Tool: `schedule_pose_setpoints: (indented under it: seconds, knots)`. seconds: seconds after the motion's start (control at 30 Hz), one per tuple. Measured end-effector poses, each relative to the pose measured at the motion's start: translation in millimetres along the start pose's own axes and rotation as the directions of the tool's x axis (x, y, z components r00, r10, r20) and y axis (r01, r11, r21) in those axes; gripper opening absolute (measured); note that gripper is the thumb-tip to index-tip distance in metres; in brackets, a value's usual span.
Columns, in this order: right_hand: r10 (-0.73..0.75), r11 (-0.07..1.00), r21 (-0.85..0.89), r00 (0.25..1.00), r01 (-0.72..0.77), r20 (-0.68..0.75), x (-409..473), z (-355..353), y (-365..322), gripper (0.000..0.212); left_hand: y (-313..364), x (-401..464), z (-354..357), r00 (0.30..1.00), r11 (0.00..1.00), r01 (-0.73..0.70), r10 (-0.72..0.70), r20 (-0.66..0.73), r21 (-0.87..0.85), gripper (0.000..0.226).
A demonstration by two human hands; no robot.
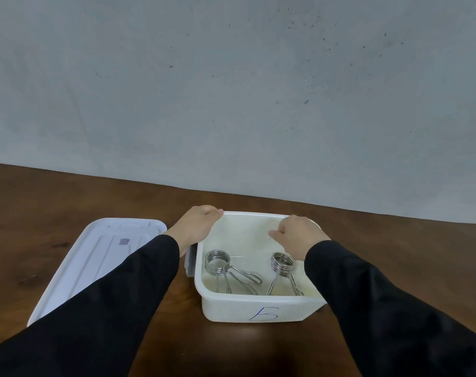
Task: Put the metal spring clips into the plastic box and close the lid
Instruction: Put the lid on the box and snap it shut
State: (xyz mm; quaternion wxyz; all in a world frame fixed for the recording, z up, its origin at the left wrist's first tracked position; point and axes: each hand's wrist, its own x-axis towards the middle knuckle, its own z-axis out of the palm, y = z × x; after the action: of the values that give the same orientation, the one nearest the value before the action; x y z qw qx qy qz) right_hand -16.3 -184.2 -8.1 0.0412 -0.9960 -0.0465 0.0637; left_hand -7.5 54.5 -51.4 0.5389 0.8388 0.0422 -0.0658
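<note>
A white plastic box (258,308) with a blue letter on its front wall stands on the table, open at the top. Two metal spring clips lie on its floor, one on the left (226,268) and one on the right (283,270). My left hand (196,227) grips the box's far left corner, thumb over the rim. My right hand (299,235) hovers over the box's far right part, fingers curled with nothing visible in them. The white lid (95,257) lies flat on the table to the left of the box, partly under my left sleeve.
The brown wooden table (394,240) runs up to a grey wall (231,91) right behind the box. My black sleeves cross the near part of the table on both sides.
</note>
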Motion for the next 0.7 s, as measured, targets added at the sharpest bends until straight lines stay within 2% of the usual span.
schedule_pose_setpoints:
  seconds: [0.07,0.17,0.27,0.33,0.4,0.47,0.57,0.7]
  knots:
    - [-0.085,0.988,0.121,0.995,0.092,-0.056,-22,-11,-16,0.047,2,-5,0,0.996,0.999,-0.043,0.042,-0.080,-0.012,0.037]
    - [-0.232,0.943,0.203,0.957,0.266,-0.173,-62,-10,-37,0.051,-5,-22,-6,0.945,0.997,-0.080,0.078,-0.316,0.008,0.035]
    - [-0.350,0.882,0.220,0.892,0.417,-0.287,-98,13,-48,0.046,-35,-55,-12,0.879,0.970,0.015,0.103,-0.465,0.245,0.026]
    - [-0.403,0.837,0.233,0.845,0.496,-0.351,-115,32,-51,0.037,-64,-82,-14,0.850,0.904,0.111,0.128,-0.511,0.412,0.021]
    - [-0.425,0.808,0.257,0.826,0.531,-0.370,-123,49,-52,0.030,-92,-109,-13,0.854,0.781,0.200,0.158,-0.496,0.592,0.023]
    - [-0.434,0.797,0.261,0.816,0.545,-0.382,-126,60,-52,0.028,-113,-133,-12,0.884,0.689,0.252,0.122,-0.451,0.679,0.030]
    - [-0.433,0.795,0.230,0.791,0.561,-0.431,-125,68,-51,0.028,-140,-160,-9,0.922,0.648,0.210,0.118,-0.369,0.732,0.037]
    - [-0.430,0.803,0.213,0.790,0.556,-0.438,-126,69,-51,0.028,-153,-174,-6,0.943,0.624,0.126,0.166,-0.288,0.771,0.022]
